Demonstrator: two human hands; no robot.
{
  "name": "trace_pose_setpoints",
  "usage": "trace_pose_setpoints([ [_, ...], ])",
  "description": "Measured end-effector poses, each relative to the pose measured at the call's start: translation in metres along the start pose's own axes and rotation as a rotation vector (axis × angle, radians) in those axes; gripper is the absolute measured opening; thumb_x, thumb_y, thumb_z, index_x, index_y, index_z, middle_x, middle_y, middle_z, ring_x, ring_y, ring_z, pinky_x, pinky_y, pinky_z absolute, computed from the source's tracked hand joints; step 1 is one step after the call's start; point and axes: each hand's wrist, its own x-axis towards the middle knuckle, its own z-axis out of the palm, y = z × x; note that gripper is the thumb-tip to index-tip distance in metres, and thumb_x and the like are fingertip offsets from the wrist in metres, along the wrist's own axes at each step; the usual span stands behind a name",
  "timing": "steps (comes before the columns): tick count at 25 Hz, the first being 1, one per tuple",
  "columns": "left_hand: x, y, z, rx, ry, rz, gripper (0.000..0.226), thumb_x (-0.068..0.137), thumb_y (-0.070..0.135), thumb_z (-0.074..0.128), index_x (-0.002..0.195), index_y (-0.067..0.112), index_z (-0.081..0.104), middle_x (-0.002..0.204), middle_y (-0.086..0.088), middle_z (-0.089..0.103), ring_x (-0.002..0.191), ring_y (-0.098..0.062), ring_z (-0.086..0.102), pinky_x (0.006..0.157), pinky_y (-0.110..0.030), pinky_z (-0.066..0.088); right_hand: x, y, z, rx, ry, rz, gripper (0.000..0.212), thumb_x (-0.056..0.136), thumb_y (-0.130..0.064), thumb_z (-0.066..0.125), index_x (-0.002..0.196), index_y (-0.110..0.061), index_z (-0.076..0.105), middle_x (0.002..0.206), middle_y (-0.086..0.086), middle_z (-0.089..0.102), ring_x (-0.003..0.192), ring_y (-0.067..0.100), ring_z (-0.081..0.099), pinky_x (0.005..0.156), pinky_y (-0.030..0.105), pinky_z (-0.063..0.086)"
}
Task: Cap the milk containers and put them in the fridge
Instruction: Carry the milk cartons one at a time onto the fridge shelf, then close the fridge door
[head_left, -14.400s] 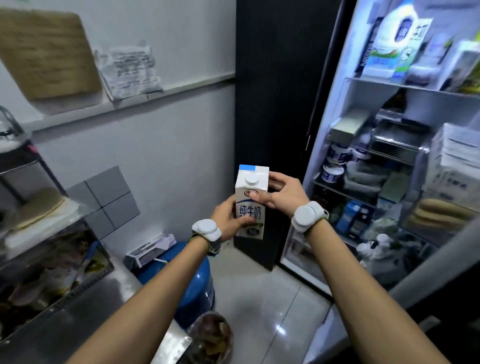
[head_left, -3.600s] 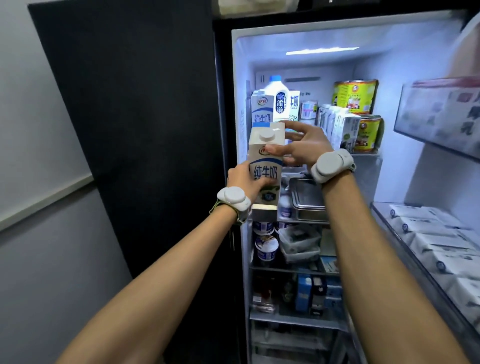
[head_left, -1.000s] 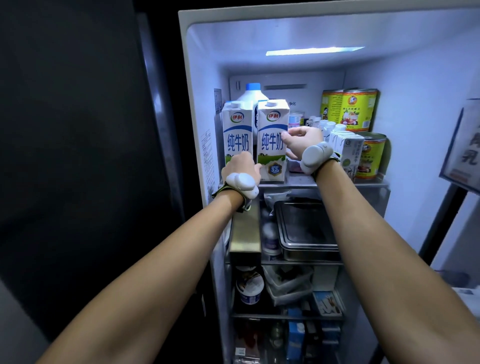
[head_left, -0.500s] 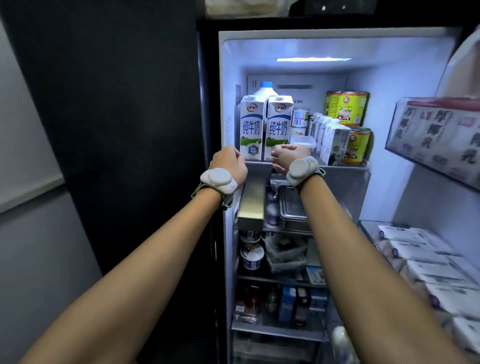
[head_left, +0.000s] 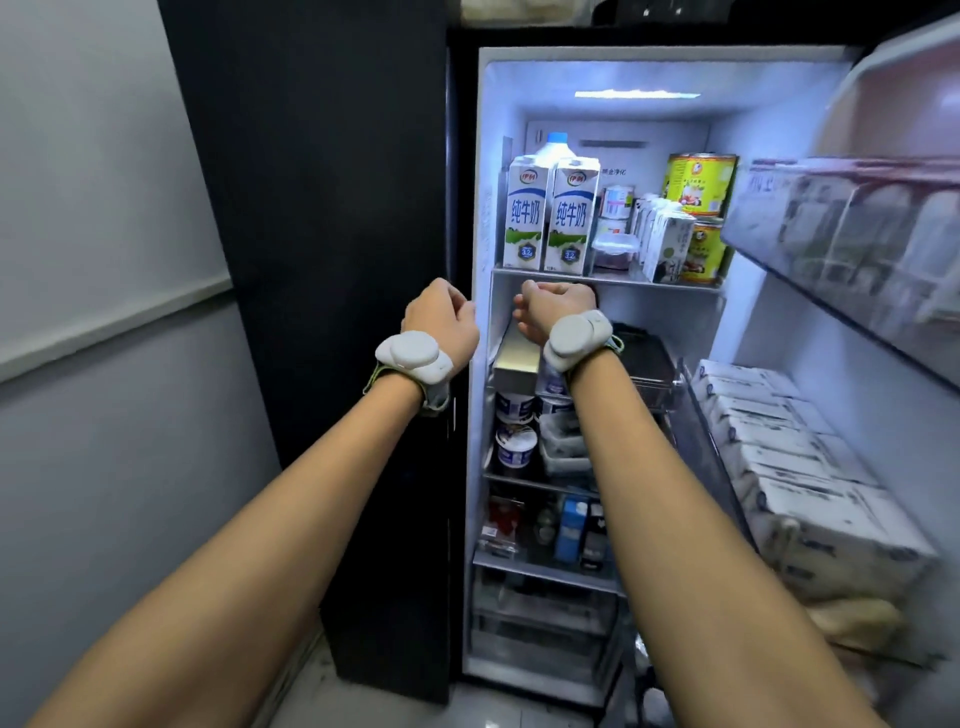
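Holding nothing: left hand (head_left: 441, 322) and right hand (head_left: 553, 309) with fingers loosely curled, just before the open fridge (head_left: 753, 338). Placing apparently done; next, fetch any remaining carton or close up. Upright on the top shelf (head_left: 649, 280), touching: left carton (head_left: 523, 218), right carton (head_left: 570, 221), the latter capped. Just beside them, lidded tub (head_left: 615, 244) of something dark.

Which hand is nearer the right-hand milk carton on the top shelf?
Right. The right hand is just below the milk carton; the left hand is farther, down to its left.
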Motion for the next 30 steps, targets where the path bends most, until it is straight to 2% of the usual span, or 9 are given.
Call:
trace_pose_setpoints([
  [3,-0.029,0.005,-0.020,0.017,0.017,-0.033,0.019,0.094,0.024,0.055,0.101,0.009,0.062,0.099,-0.004,0.069,0.090,-0.023,0.065,0.081,-0.037,0.055,-0.033,-0.001,-0.011,-0.005,-0.021,0.009,0.029,0.094,-0.012,0.060,0.066,-0.015,0.063,0.075,0.010,0.068,0.061,0.022,0.060,0.065,0.031,0.054],
  [9,-0.092,0.026,-0.045,0.022,0.079,-0.061,0.017,0.093,0.023,0.056,0.099,0.009,0.063,0.096,-0.003,0.070,0.088,-0.020,0.066,0.079,-0.036,0.054,-0.101,-0.001,-0.042,0.012,-0.144,0.008,0.031,0.097,-0.010,0.058,0.067,-0.015,0.062,0.084,0.013,0.067,0.067,0.022,0.060,0.051,0.023,0.050],
  [13,-0.148,0.039,-0.056,0.009,0.093,-0.100,0.015,0.092,0.023,0.055,0.097,0.011,0.063,0.091,-0.001,0.071,0.086,-0.018,0.068,0.077,-0.033,0.055,-0.152,0.007,-0.072,0.008,-0.193,0.040,0.027,0.098,-0.015,0.060,0.071,-0.015,0.063,0.088,0.012,0.070,0.071,0.023,0.062,0.055,0.026,0.049],
  [17,-0.207,0.048,-0.065,-0.003,0.085,-0.137,0.014,0.092,0.024,0.055,0.096,0.013,0.063,0.092,-0.001,0.070,0.085,-0.018,0.071,0.078,-0.037,0.057,-0.202,0.015,-0.103,0.019,-0.225,0.057,0.029,0.097,-0.014,0.061,0.069,-0.016,0.064,0.086,0.014,0.069,0.070,0.024,0.061,0.058,0.029,0.050],
  [22,-0.264,0.054,-0.072,0.006,0.032,-0.142,0.012,0.091,0.024,0.055,0.095,0.015,0.062,0.091,0.001,0.070,0.084,-0.018,0.070,0.079,-0.038,0.058,-0.257,0.024,-0.135,-0.017,-0.215,0.084,0.025,0.097,-0.017,0.062,0.072,-0.017,0.064,0.087,0.012,0.072,0.064,0.018,0.062,0.053,0.026,0.049],
  [26,-0.306,0.059,-0.065,-0.066,-0.056,-0.129,0.011,0.091,0.022,0.056,0.094,0.014,0.062,0.090,0.000,0.070,0.083,-0.019,0.071,0.079,-0.042,0.058,-0.301,0.030,-0.170,-0.004,-0.152,0.092,0.025,0.098,-0.016,0.061,0.073,-0.017,0.064,0.091,0.014,0.071,0.069,0.020,0.064,0.065,0.033,0.053],
  [30,-0.345,0.067,-0.050,-0.065,-0.161,-0.082,0.011,0.091,0.022,0.058,0.093,0.012,0.062,0.088,-0.003,0.071,0.083,-0.022,0.069,0.078,-0.040,0.057,-0.336,0.030,-0.212,0.016,-0.037,0.101,0.018,0.099,-0.020,0.061,0.082,-0.017,0.064,0.090,0.007,0.072,0.065,0.012,0.064,0.057,0.024,0.052],
])
